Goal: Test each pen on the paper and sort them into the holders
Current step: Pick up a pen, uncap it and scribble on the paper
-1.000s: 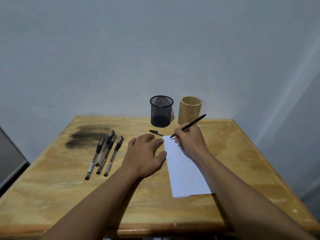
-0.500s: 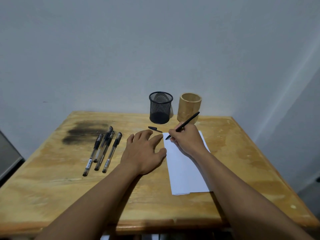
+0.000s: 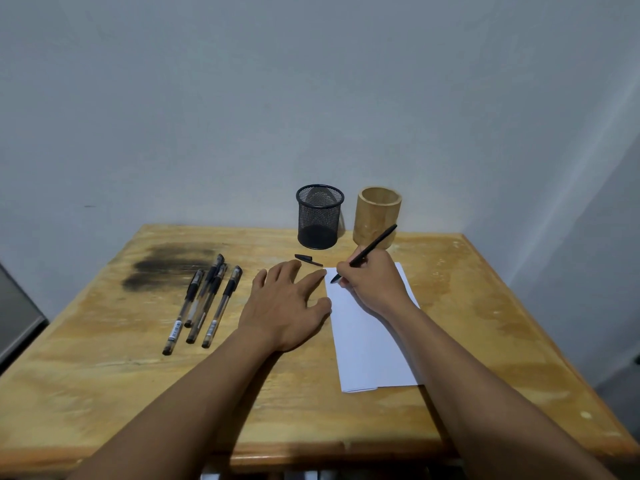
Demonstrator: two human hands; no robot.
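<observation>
My right hand [image 3: 375,284] grips a slim black pen [image 3: 372,249] with its tip on the top left corner of the white paper [image 3: 372,344]. Flat on the table lies my left hand [image 3: 287,304], fingers spread, its thumb and forefinger touching the paper's left edge. The pen's black cap [image 3: 307,259] rests just beyond my left fingers. Several capped pens [image 3: 204,303] lie side by side to the left. Two holders stand at the back: a black mesh holder [image 3: 319,216] and a bamboo holder [image 3: 378,218]. No pen shows above either rim.
The wooden table [image 3: 138,393] has a dark scorch-like stain [image 3: 169,268] at its far left, behind the pens. A grey wall rises right behind the holders. A grey object [image 3: 15,313] stands off the table's left edge.
My right hand has slid the pen a little to the left along the paper's top edge. The left hand has stayed flat in place.
</observation>
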